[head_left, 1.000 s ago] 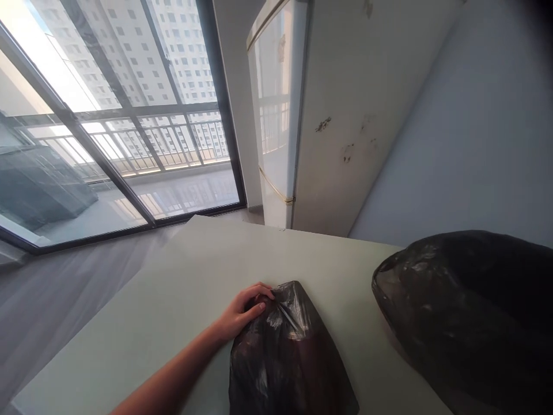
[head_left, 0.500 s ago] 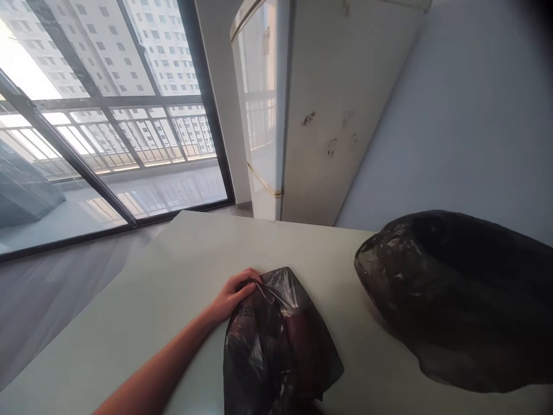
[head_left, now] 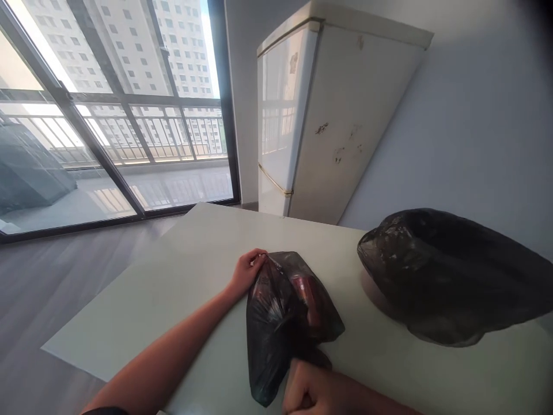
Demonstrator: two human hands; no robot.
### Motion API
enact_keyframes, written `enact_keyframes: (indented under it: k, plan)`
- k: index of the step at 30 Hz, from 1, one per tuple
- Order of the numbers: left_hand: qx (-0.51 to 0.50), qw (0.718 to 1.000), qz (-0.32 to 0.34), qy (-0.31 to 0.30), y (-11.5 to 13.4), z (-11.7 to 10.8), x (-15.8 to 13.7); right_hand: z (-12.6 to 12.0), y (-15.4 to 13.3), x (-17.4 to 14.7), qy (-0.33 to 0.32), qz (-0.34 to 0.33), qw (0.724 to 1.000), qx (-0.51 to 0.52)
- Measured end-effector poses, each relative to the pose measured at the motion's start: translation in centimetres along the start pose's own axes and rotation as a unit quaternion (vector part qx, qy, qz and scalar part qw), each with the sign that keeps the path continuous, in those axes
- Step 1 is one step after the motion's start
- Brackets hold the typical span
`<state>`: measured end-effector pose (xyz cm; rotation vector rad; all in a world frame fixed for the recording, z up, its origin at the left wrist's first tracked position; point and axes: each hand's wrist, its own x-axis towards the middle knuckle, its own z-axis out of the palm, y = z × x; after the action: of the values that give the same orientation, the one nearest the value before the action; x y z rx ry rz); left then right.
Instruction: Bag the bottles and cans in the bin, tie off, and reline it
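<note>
Because its film looks thin and slack, the black plastic bag (head_left: 270,340) in front of you seems to need a firm hold at its end; it lies on the pale table (head_left: 159,288), near your own side and between your two arms. A reddish cylinder (head_left: 306,297) shows through its right half, lying inside; whatever else it contains is too dark to make out. Your left hand (head_left: 249,270) pinches the gathered film at the bag's far left corner between thumb and fingers, probably to anchor that end, since creases run down from the pinch. Your right hand (head_left: 309,389) is curled into a fist at the near end, close against the dark film; whether it grips any plastic I cannot tell from this angle. Off to the right rests a second black bag (head_left: 458,282), puffed out and well apart from the first, so a strip of tabletop between them leaves you sideways room. Leftward, the surface stretches past your forearm to a slanting edge, with grey floor (head_left: 103,253) beyond. The far edge faces the refrigerator (head_left: 345,98), and the wall (head_left: 484,144) limits your reach behind the second bag, while glass doors (head_left: 181,135) stand farther off.
</note>
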<state>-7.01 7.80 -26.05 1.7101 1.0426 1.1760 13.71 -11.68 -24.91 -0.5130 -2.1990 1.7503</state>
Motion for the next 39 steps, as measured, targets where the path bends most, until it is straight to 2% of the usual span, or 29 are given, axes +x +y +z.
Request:
enact_keyframes:
  k: [1,2,3,5,6,7,8,11,13,14,16,18,20,22,26,28,33,36,39]
  plan:
    - [0.002,1.000,-0.004,0.005,0.0,0.0,0.0,0.5,0.1,-0.1,0.073,-0.052,0.994,-0.060]
    - [0.003,1.000,-0.007,0.011,0.0,0.0,0.0,0.8,0.1,-0.3,0.152,-0.109,0.972,-0.142]
    - [0.005,1.000,-0.007,0.016,-0.1,0.0,0.1,0.8,0.0,-0.7,0.223,-0.163,0.931,-0.240]
    - [0.011,1.000,0.001,0.022,-0.1,0.0,0.1,-0.2,-0.3,-1.9,0.324,-0.236,0.811,-0.426]
    - [0.016,1.000,0.005,0.024,-0.1,0.1,0.0,-1.2,-0.5,-2.5,0.360,-0.242,0.759,-0.485]
    - [0.019,0.999,0.007,0.025,0.1,0.1,0.0,-2.3,-0.6,-3.2,0.393,-0.227,0.725,-0.518]
    - [0.019,0.999,0.006,0.028,0.3,0.2,-0.2,-3.5,-0.6,-3.7,0.418,-0.196,0.709,-0.532]
    - [0.027,0.997,0.033,0.068,1.8,0.0,-0.9,-6.3,-0.1,-4.4,0.447,-0.100,0.710,-0.535]
    - [0.058,0.990,0.110,0.072,3.3,-0.2,-1.7,-6.9,0.4,-4.2,0.456,-0.079,0.713,-0.526]
    - [0.075,0.983,0.163,0.047,4.0,-0.3,-2.2,-6.9,0.6,-4.0,0.469,-0.072,0.715,-0.514]
    - [0.103,0.959,0.257,-0.055,5.4,-0.1,-3.3,-6.7,0.8,-3.6,0.473,-0.060,0.719,-0.505]
    - [0.136,0.931,0.306,-0.146,6.2,0.4,-4.3,-6.5,0.7,-3.4,0.444,-0.053,0.729,-0.518]
    - [0.173,0.917,0.311,-0.181,6.3,1.3,-5.0,-6.6,0.6,-3.3,0.416,-0.049,0.737,-0.530]
    - [0.192,0.918,0.297,-0.181,6.1,2.1,-5.4,-6.8,0.6,-3.3,0.409,-0.043,0.736,-0.537]
    - [0.192,0.916,0.292,-0.197,5.9,2.4,-5.2,-7.0,0.9,-3.1,0.436,-0.054,0.712,-0.548]
    - [0.204,0.909,0.302,-0.201,5.9,2.1,-4.9,-6.9,1.1,-3.1,0.452,-0.070,0.710,-0.536]
    - [0.215,0.906,0.304,-0.201,5.4,1.9,-4.4,-7.3,1.1,-4.0,0.481,-0.081,0.739,-0.465]
    - [0.185,0.920,0.306,-0.159,5.0,1.9,-4.4,-7.5,0.9,-4.8,0.433,-0.050,0.760,-0.483]
    - [0.147,0.937,0.304,-0.087,4.9,1.8,-4.5,-7.6,1.0,-5.0,0.412,-0.017,0.755,-0.509]
